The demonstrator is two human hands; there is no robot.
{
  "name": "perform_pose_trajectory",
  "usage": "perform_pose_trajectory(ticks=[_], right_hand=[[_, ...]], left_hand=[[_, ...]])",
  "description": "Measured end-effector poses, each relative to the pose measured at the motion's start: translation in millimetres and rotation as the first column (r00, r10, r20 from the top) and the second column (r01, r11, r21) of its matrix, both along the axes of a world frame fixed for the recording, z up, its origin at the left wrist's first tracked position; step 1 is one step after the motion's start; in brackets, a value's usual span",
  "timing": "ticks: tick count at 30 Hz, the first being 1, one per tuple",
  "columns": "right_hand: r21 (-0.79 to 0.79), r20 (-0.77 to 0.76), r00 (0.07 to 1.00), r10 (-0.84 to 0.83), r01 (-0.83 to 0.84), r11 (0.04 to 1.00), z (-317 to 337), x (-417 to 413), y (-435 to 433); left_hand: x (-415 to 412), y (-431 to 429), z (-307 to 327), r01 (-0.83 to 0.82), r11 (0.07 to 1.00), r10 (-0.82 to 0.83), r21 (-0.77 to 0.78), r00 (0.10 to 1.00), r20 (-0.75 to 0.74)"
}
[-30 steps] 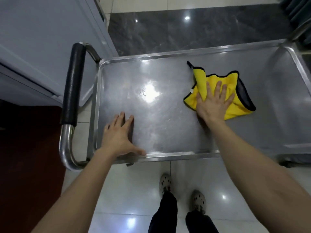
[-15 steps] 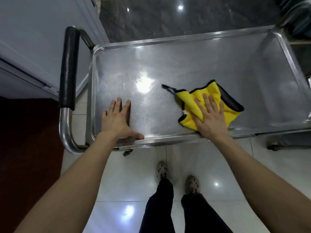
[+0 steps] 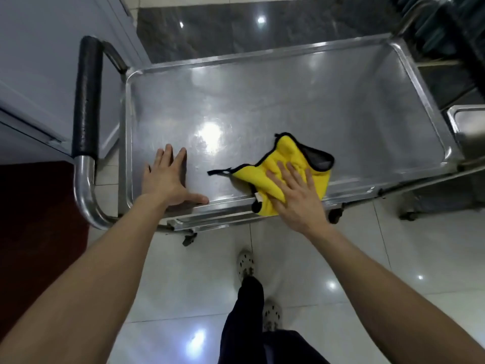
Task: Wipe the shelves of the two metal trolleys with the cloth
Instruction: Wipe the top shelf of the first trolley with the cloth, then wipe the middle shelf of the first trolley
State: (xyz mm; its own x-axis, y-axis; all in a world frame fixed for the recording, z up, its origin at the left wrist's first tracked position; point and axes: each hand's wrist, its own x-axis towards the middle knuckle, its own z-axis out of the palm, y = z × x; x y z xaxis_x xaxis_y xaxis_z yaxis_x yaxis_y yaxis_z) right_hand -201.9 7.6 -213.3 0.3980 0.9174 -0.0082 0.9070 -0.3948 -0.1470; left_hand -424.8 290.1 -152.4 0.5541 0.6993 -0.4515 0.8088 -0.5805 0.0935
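Note:
A yellow cloth [image 3: 283, 164] with black edging and a grey underside lies bunched at the near edge of the metal trolley's top shelf [image 3: 288, 101], partly draped over the front rim. My right hand [image 3: 296, 195] presses flat on the cloth with straight, spread fingers. Resting flat on the shelf's near left corner is my left hand [image 3: 168, 179], thumb along the front rim. Part of a second metal trolley [image 3: 467, 122] shows at the right edge.
The trolley's push handle [image 3: 86, 101] with a black grip stands at the left, close to a grey cabinet [image 3: 39, 61]. A dark red mat [image 3: 34, 219] lies on the floor at the left. My feet stand on white floor tiles below the trolley.
My right hand has dragged the cloth from the far middle of the shelf toward me and leftward, onto the front rim. My left hand has stayed in place.

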Motion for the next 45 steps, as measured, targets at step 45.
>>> perform_pose_trajectory(ticks=[45], right_hand=[[0.121, -0.573, 0.817, 0.065, 0.006, 0.993, 105.4, -326.2, -26.7]], left_hand=[[-286.0, -183.5, 67.8, -0.023, 0.911, 0.299, -0.412, 0.726, 0.62]])
